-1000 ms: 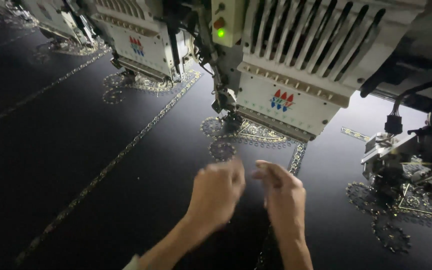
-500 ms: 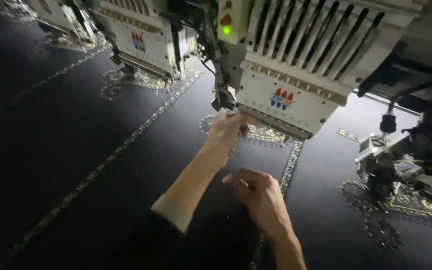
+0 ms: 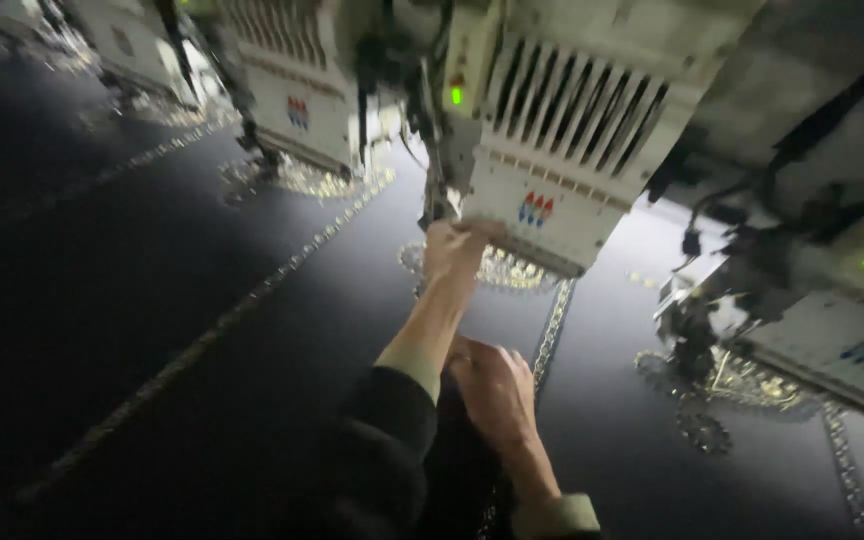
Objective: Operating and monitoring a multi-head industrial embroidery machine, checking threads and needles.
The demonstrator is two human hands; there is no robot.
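Left hand (image 3: 455, 250) fingertips hidden beneath the embroidery head (image 3: 552, 190); grip cannot be told. Right hand (image 3: 497, 390) lies spread on black fabric (image 3: 152, 300). Left arm now reaches further in.

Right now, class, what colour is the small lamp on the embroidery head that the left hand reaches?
Green: the lamp glows green, seen in the head view.

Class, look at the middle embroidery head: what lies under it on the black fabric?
Under the middle embroidery head lies a gold stitched motif on the black fabric. The left hand reaches up at the needle area, covering the needle and the motif's left part.
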